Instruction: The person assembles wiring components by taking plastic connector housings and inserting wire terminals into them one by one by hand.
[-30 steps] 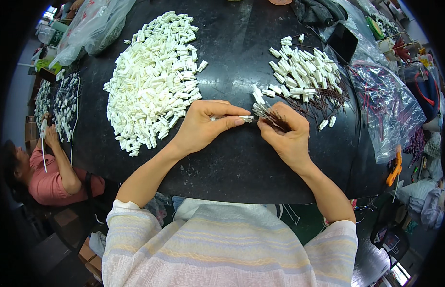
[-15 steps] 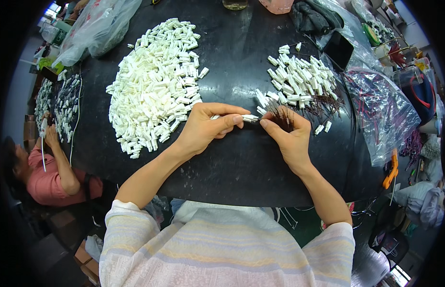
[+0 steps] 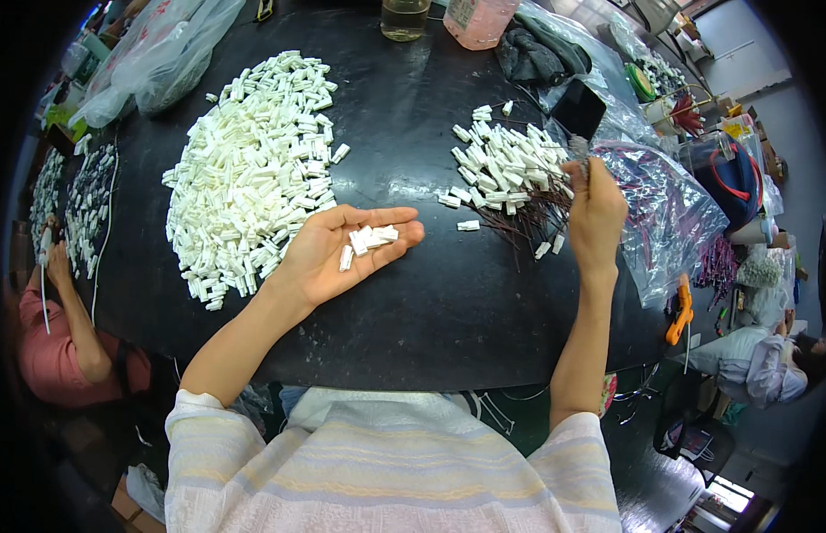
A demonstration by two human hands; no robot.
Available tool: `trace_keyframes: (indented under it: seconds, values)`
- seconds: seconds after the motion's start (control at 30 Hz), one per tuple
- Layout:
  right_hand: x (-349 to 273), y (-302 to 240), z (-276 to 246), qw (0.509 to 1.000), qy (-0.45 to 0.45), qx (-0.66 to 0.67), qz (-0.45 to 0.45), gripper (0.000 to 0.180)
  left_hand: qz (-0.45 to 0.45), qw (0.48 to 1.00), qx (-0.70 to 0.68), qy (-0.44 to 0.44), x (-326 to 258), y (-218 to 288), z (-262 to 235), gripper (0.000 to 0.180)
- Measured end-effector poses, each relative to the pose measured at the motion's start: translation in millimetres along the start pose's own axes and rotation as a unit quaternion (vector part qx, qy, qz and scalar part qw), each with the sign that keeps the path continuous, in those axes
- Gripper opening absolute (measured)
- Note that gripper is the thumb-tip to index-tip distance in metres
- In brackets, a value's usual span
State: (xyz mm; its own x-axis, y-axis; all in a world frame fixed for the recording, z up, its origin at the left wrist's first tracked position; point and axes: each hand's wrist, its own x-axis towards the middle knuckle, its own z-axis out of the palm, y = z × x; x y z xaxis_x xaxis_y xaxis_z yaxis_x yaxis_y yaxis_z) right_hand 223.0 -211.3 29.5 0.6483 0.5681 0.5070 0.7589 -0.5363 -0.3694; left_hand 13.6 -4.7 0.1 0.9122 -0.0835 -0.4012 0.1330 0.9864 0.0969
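My left hand (image 3: 329,253) is turned palm up with its fingers stretched out. Several small white plastic connector housings (image 3: 370,238) rest on its palm and fingers. To its left spreads a big heap of the same white housings (image 3: 244,169). My right hand (image 3: 598,209), raised at the right, is closed on a bundle of thin brown wires (image 3: 577,144), whose greyish ends stick up above the fingers. Beside it is a smaller pile of white housings (image 3: 506,164), with brown wires (image 3: 518,222) lying loose at its near side.
A black phone (image 3: 579,108) lies beyond my right hand, next to a clear plastic bag (image 3: 648,213). An orange-handled tool (image 3: 679,311) is at the table's right edge. A glass of liquid (image 3: 404,19) and a pink container (image 3: 475,22) stand at the back. A co-worker (image 3: 62,338) sits at the left.
My hands have moved apart. The left has turned palm up, showing the housings in it; the right has gone up and to the right with the wires. The view has shifted slightly.
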Motion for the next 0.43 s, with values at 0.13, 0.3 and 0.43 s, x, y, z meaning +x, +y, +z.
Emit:
trace_keyframes:
  seconds: [0.13,0.3,0.43]
  values:
    - [4,-8,-4,0.988,0.144,0.005,-0.055,0.016,-0.003,0.999,-0.006,-0.045,2,-1,0,0.048]
    - [-29,-62,5,0.928,0.036,0.347,0.135,0.024,0.028,0.988,0.127,-0.086,4,-3,-8,0.049]
    - [-49,-74,28,0.729,-0.263,0.567,0.279,0.026,0.018,0.981,0.184,-0.051,3,-5,-6,0.048]
